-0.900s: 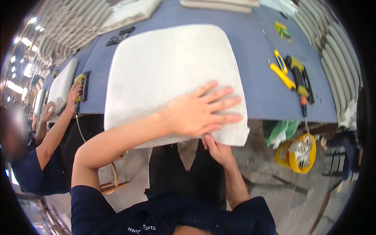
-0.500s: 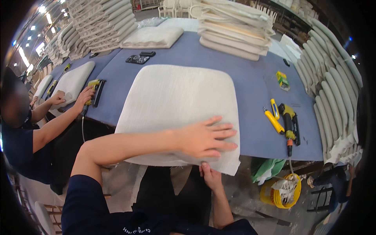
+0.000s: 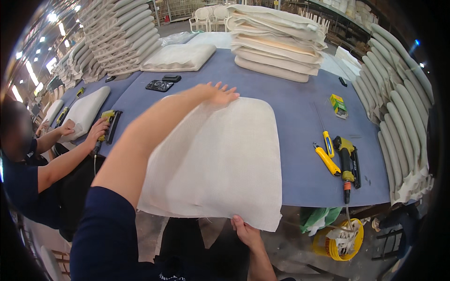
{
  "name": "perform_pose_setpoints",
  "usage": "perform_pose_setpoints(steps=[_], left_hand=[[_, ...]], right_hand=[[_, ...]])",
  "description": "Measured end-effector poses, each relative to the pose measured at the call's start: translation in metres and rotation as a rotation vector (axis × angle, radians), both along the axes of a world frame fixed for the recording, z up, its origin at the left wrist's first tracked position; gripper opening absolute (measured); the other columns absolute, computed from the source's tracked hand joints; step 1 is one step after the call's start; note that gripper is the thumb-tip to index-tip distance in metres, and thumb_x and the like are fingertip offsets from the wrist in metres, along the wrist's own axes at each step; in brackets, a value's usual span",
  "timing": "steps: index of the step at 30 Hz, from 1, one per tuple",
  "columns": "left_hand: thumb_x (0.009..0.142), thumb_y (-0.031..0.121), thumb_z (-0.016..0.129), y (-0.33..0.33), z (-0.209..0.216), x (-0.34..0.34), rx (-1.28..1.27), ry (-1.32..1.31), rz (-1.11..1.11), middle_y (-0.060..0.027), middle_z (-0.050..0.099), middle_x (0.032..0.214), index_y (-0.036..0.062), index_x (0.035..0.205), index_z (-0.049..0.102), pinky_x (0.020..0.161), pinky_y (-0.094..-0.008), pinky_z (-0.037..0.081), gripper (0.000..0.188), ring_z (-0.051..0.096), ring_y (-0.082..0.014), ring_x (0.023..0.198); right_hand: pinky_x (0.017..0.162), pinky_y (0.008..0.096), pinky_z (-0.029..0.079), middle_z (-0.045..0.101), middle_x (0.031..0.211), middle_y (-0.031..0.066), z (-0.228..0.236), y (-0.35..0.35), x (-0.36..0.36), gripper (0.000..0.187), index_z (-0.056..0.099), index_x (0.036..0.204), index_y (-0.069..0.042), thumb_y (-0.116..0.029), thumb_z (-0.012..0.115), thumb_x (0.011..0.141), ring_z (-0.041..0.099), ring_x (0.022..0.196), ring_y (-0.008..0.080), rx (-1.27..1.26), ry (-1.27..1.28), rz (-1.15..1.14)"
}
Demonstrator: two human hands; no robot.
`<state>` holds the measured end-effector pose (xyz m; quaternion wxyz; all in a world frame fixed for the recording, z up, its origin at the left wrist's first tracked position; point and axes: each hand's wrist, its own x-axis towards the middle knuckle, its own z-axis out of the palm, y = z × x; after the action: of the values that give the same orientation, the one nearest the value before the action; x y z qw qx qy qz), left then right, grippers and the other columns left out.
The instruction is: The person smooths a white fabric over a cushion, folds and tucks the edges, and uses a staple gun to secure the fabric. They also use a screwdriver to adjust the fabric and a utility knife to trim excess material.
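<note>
A pale fabric-covered seat cushion [image 3: 215,154] lies before me on the blue tabletop, its near edge overhanging. My left hand [image 3: 219,95] rests on the cushion's far edge, fingers outstretched and pointing away to the right. The left forearm crosses above the cushion's left side. At the near edge, toward the right corner, my right hand [image 3: 246,234] pinches the overhanging fabric border, thumb on top; its other fingers are hidden underneath.
On the blue table [image 3: 304,136] at right lie a staple gun [image 3: 347,159], a yellow-handled screwdriver [image 3: 328,144], a yellow utility knife [image 3: 327,159] and a small box [image 3: 338,106]. Cushion stacks [image 3: 276,47] stand behind. A co-worker's hand [image 3: 97,131] holds another staple gun [image 3: 110,125]. A yellow bucket [image 3: 338,240] stands below.
My left hand has slid from the cushion's near right part to its far edge, the arm stretching forward. My right hand stays at the near edge. The whole view has tilted slightly.
</note>
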<state>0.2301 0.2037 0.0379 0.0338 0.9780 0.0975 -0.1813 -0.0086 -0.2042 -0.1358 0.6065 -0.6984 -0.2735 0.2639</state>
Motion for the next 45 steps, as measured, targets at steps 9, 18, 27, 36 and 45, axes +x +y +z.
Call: perform_pose_setpoints(steps=[9, 18, 27, 36, 45], left_hand=[[0.103, 0.08, 0.01, 0.033, 0.04, 0.081, -0.248, -0.438, -0.027, -0.0121, 0.003, 0.182, 0.0364, 0.173, 0.021, 0.132, -0.062, -0.003, 0.083, -0.001, -0.0327, 0.168], [0.092, 0.096, 0.009, -0.01, 0.066, 0.05, -0.236, -0.14, -0.115, -0.0167, -0.002, 0.181, 0.0296, 0.174, 0.017, 0.132, -0.0611, -0.004, 0.106, -0.012, -0.0369, 0.166], [0.1, 0.087, 0.009, -0.002, -0.044, 0.001, -0.173, -0.325, -0.12, -0.0182, 0.006, 0.181, 0.0196, 0.174, 0.017, 0.132, -0.0621, 0.005, 0.101, 0.004, -0.0338, 0.168], [0.098, 0.09, 0.013, -0.01, 0.075, 0.066, -0.469, -0.395, 0.068, -0.018, 0.013, 0.18, 0.0096, 0.173, 0.02, 0.135, -0.0515, 0.011, 0.11, 0.012, -0.0357, 0.166], [0.101, 0.086, 0.012, -0.004, 0.05, 0.072, -0.42, -0.317, 0.014, -0.0128, 0.008, 0.181, 0.0163, 0.174, 0.013, 0.135, -0.0533, 0.01, 0.101, 0.005, -0.0329, 0.167]], right_hand=[[0.066, 0.0323, 0.05, 0.063, 0.077, 0.0021, -0.002, 0.003, 0.004, 0.033, 0.067, 0.093, -0.004, -0.031, 0.062, 0.11, 0.059, 0.069, 0.015, 0.079, 0.136, 0.055], [0.068, 0.0334, 0.052, 0.067, 0.08, 0.0043, -0.006, -0.006, 0.007, 0.037, 0.07, 0.092, -0.002, -0.033, 0.061, 0.11, 0.062, 0.072, 0.0157, -0.003, 0.118, 0.057], [0.07, 0.0311, 0.05, 0.067, 0.082, 0.0031, -0.013, 0.002, 0.0, 0.036, 0.07, 0.094, -0.003, -0.033, 0.059, 0.111, 0.062, 0.074, 0.015, -0.001, 0.21, 0.013], [0.07, 0.0303, 0.05, 0.064, 0.081, 0.0019, -0.011, 0.001, -0.001, 0.035, 0.068, 0.093, -0.003, -0.031, 0.058, 0.112, 0.06, 0.073, 0.0135, 0.048, 0.189, 0.051], [0.068, 0.0302, 0.049, 0.062, 0.075, 0.0023, -0.009, 0.0, -0.005, 0.041, 0.066, 0.085, -0.003, -0.029, 0.053, 0.114, 0.058, 0.071, 0.0136, 0.091, 0.11, 0.042]])
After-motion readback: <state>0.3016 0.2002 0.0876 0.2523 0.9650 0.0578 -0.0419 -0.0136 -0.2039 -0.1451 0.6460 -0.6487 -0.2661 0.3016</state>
